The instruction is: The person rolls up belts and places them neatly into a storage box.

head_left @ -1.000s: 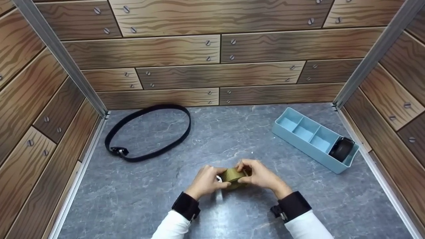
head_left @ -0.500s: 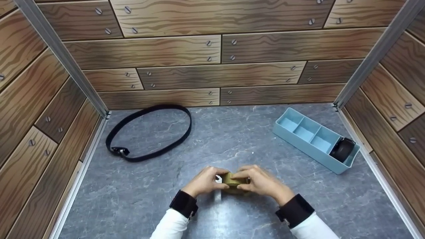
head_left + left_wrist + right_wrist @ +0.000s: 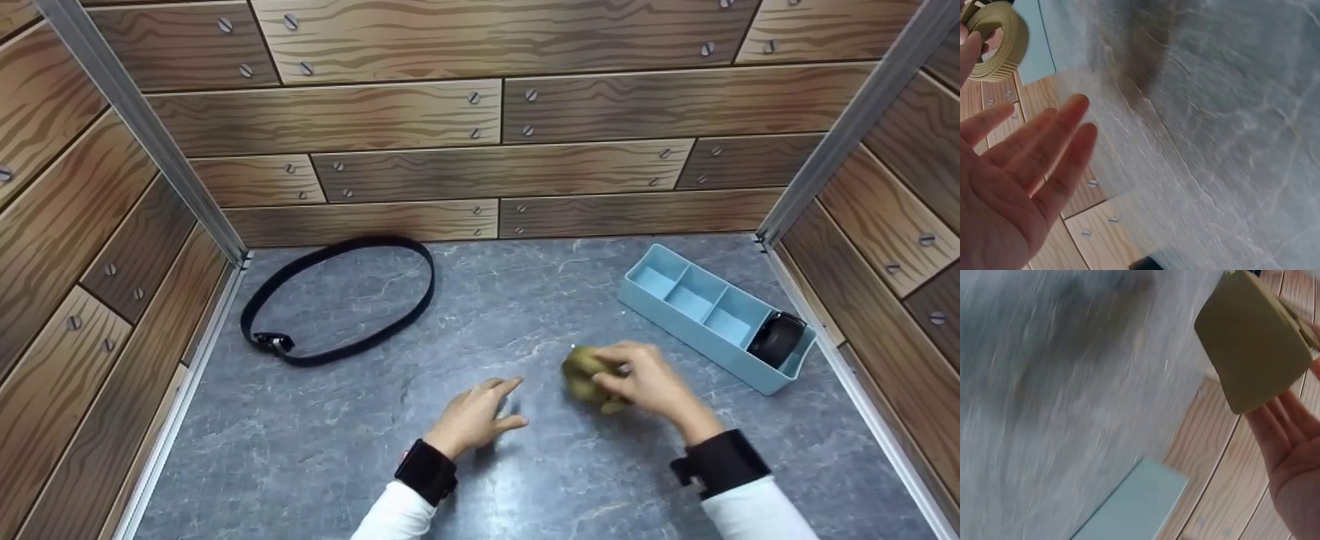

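My right hand grips a rolled-up olive belt off to the right of the middle of the table, its outline blurred. In the right wrist view the belt roll fills the upper right, with fingers behind it. Coiled webbing layers with a hollow centre show on the roll in the left wrist view. My left hand holds nothing, its thumb and fingers spread above the table, apart from the roll.
A light blue tray with compartments stands at the right; a rolled black belt sits in its nearest compartment. A buckled black belt lies in a loop at the left. Wood-patterned walls enclose the grey marbled table.
Both hands held the olive belt roll earlier. The left hand has let go, and the right hand has carried the roll to the right and slightly away from the body.
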`<state>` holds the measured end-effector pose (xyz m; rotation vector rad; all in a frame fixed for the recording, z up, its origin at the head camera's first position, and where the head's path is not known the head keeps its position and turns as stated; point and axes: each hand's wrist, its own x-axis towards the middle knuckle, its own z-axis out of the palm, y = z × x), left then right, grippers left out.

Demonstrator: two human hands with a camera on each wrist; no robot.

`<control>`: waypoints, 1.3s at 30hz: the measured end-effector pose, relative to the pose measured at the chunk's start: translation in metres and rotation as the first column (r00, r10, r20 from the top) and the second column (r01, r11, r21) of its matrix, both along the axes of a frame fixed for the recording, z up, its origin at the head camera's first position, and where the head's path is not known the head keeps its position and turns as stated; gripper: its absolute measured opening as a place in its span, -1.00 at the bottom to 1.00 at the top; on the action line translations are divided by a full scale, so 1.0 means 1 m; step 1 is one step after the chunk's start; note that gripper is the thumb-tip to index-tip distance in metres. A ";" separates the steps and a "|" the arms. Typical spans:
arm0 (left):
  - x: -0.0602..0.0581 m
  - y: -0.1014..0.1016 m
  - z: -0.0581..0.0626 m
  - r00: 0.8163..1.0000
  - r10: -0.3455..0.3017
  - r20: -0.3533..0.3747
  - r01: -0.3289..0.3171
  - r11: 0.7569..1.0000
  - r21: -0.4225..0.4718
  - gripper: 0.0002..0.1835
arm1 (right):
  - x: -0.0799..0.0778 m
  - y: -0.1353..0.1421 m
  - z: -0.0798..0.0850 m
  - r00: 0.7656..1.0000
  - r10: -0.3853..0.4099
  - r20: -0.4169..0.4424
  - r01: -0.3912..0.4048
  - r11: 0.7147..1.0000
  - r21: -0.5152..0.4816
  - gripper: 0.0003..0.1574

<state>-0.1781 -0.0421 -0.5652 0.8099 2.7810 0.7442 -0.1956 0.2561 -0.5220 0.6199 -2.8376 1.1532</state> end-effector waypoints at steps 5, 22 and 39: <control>0.001 -0.003 -0.005 0.998 0.027 -0.065 -0.034 0.993 -0.109 -0.29 | -0.012 0.038 0.012 0.969 -0.238 -0.066 0.239 0.971 -0.001 -0.48; 0.010 -0.017 -0.016 0.987 0.016 -0.162 -0.050 0.977 -0.209 -0.37 | -0.048 0.140 0.035 0.433 -0.897 0.089 0.902 0.430 -0.044 -0.38; 0.013 -0.015 -0.020 0.976 0.008 -0.216 -0.062 0.967 -0.245 -0.45 | -0.076 0.138 -0.003 0.453 -0.891 0.027 0.862 0.445 0.241 -0.47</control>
